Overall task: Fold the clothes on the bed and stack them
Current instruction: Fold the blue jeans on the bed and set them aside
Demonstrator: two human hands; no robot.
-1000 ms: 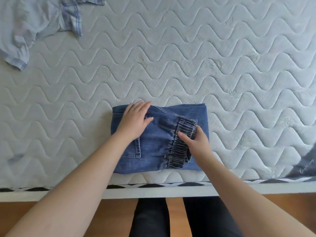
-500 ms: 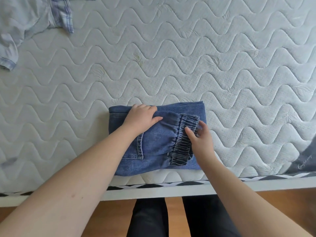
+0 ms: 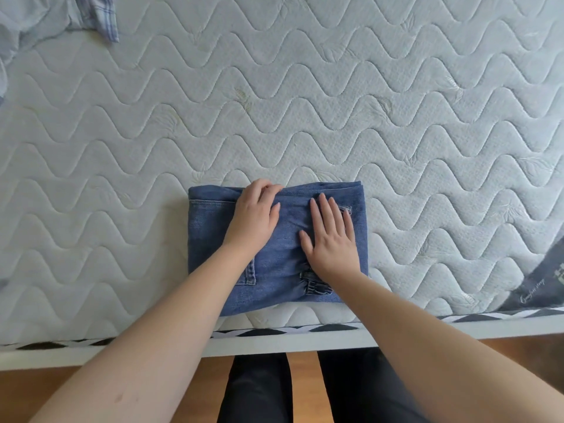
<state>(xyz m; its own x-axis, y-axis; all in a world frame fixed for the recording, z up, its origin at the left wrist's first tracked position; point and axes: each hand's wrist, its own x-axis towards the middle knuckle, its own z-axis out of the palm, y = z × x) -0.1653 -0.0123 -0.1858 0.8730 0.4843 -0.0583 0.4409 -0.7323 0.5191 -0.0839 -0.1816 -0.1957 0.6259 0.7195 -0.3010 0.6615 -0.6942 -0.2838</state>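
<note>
Folded blue jeans (image 3: 210,236) are lying on the quilted white mattress (image 3: 305,102) of the bed, close to its near edge, folded into a compact rectangle. The left hand (image 3: 254,218) is resting on the jeans' upper middle, palm down, with its fingers curling over the far folded edge of the denim; whether they are actually gripping that edge cannot be told. The right hand (image 3: 331,236) is lying flat on the jeans just to the right of the left hand, fingers straight and spread a little, pressing the top layer down and holding nothing. A gathered elastic cuff (image 3: 314,285) is showing below the right wrist, on the near right part of the jeans. A stitched back pocket (image 3: 248,274) is partly showing below the left wrist. Far to the upper left of the jeans, well apart from them, a pale blue garment with a checked trim (image 3: 91,16) is lying crumpled at the frame corner. To the right of the jeans, at the frame edge, a dark grey cloth with pale lettering (image 3: 540,288) is lying on the mattress. Nearer than the jeans, beyond the bed's edge, the person's dark trouser legs (image 3: 259,389) are standing on a wooden floor (image 3: 302,389).
</note>
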